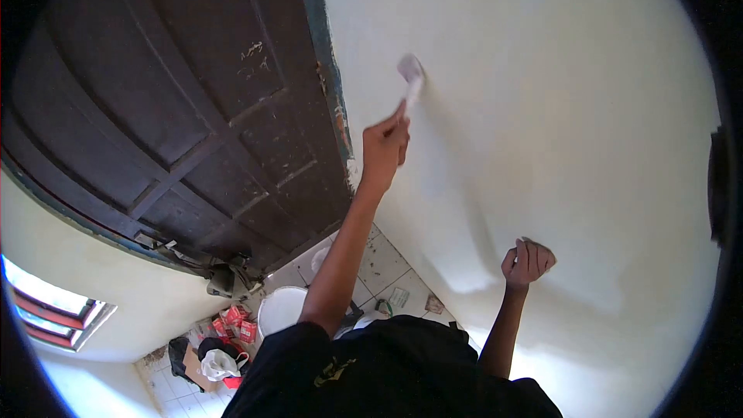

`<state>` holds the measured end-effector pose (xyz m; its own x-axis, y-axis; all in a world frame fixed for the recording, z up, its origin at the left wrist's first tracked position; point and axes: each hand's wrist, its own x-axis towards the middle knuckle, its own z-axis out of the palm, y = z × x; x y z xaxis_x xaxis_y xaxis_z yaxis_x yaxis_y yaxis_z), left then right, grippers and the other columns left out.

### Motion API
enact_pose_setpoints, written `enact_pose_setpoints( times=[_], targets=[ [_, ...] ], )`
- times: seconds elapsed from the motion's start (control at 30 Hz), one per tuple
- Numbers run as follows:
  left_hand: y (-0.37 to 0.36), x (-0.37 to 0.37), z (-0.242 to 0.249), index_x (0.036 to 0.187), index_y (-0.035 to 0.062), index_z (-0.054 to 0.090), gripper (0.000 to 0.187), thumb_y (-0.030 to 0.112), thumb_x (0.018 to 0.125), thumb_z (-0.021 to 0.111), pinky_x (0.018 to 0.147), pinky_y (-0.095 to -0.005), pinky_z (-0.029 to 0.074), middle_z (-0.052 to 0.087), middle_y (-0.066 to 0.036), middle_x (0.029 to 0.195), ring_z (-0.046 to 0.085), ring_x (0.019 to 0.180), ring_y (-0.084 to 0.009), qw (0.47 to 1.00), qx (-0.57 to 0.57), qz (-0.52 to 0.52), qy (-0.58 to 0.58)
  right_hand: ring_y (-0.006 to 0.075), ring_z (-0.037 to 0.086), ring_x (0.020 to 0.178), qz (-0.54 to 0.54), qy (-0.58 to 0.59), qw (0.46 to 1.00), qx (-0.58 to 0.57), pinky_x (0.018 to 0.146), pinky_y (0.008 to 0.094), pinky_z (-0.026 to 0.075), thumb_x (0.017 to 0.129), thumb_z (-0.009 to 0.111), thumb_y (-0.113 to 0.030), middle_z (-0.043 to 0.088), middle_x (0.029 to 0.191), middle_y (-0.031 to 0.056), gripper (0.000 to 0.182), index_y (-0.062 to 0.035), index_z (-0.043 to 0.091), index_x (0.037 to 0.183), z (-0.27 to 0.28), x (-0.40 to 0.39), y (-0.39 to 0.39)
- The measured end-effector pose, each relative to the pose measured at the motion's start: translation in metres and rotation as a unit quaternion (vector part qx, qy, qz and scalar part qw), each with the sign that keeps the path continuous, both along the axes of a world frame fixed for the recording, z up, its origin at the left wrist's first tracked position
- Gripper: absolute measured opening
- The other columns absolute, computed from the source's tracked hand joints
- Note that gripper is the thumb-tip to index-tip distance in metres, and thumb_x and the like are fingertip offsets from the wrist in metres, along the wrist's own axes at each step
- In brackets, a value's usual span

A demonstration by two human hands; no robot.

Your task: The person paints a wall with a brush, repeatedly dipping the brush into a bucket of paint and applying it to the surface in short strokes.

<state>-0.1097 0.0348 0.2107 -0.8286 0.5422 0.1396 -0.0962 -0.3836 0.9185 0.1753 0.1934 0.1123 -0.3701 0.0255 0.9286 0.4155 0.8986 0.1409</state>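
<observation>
My left hand (385, 147) is raised in front of the pale wall (542, 108), its fingers closed around the light handle of what looks like a paintbrush (411, 71). The brush's greyish head is at the wall surface, slightly blurred, and a long soft shadow falls below it. Lower and to the right, my right hand (529, 263) is closed with curled fingers, close to or against the same wall. Whether it holds anything is hidden by the fingers.
A dark brown panelled door (186, 108) with a chipped frame borders the wall on the left. On the tiled floor stand a white bucket (280, 310), red boxes (236, 323) and bags (220, 362). A small window (54, 308) is at the far left.
</observation>
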Motion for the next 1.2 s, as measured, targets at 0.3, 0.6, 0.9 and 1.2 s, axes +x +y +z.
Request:
enact_pose_setpoints(
  times=[0.3, 0.6, 0.9, 1.2],
  targets=[
    [-0.050, 0.018, 0.011, 0.123, 0.0020, 0.054, 0.036, 0.016, 0.090, 0.056, 0.036, -0.0188, 0.020, 0.044, 0.005, 0.063, 0.030, 0.045, -0.0014, 0.992, -0.014, -0.083, -0.093, 0.0191, 0.055, 0.074, -0.006, 0.006, 1.000, 0.016, 0.072, 0.0351, 0.036, 0.067, 0.052, 0.000, 0.063, 0.077, 0.0035, 0.015, -0.0077, 0.060, 0.078, -0.003, -0.001, 0.001],
    [0.005, -0.029, 0.037, 0.127, 0.0058, 0.053, 0.035, 0.010, 0.092, 0.052, 0.038, -0.0204, 0.022, 0.041, 0.005, 0.059, 0.029, 0.045, -0.0017, 0.997, 0.025, 0.050, 0.048, 0.0204, 0.055, 0.074, -0.001, 0.003, 1.000, 0.006, 0.074, 0.0360, 0.036, 0.067, 0.054, -0.001, 0.063, 0.077, 0.0042, 0.015, -0.0077, 0.061, 0.078, -0.003, 0.000, 0.001],
    [-0.053, 0.030, 0.011, 0.126, 0.0040, 0.053, 0.043, 0.019, 0.087, 0.060, 0.039, -0.0180, 0.022, 0.039, 0.006, 0.060, 0.030, 0.046, -0.0026, 0.960, -0.097, -0.264, -0.006, 0.0205, 0.054, 0.075, -0.002, 0.012, 1.000, 0.020, 0.075, 0.0356, 0.035, 0.072, 0.054, -0.002, 0.063, 0.079, 0.0038, 0.015, -0.0088, 0.061, 0.083, -0.002, -0.004, 0.001],
    [-0.012, -0.078, 0.066, 0.120, 0.0087, 0.055, 0.034, 0.021, 0.089, 0.059, 0.037, -0.0186, 0.025, 0.041, 0.005, 0.061, 0.033, 0.044, -0.0035, 0.991, 0.120, 0.062, -0.003, 0.0190, 0.054, 0.075, -0.014, 0.026, 1.000, 0.011, 0.076, 0.0346, 0.035, 0.069, 0.054, 0.000, 0.064, 0.079, 0.0028, 0.016, -0.0087, 0.061, 0.081, 0.003, -0.006, -0.005]
  ],
)
